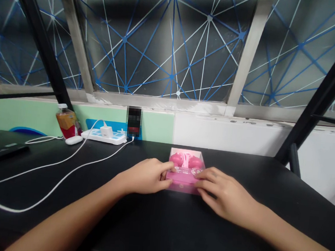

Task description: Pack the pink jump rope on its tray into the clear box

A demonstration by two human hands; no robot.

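A small translucent pink box [184,177] lies on the black table [158,234], just in front of my body's centre line. Inside its raised top part, two round pink objects [182,160] with a pink cord look like earphones, though the picture does not settle it. My left hand [147,175] grips the box's left side, its fingertips on the pink front panel. My right hand [223,193] presses against the right side, with its fingers over the front corner.
Behind the box are a white power strip [103,136] with a plugged-in charger, a pixelated dark device [133,121] and a bottle [66,121]. White cables [49,166] loop across the table's left side, near a white oval object [74,140] and a black flat device [7,151].
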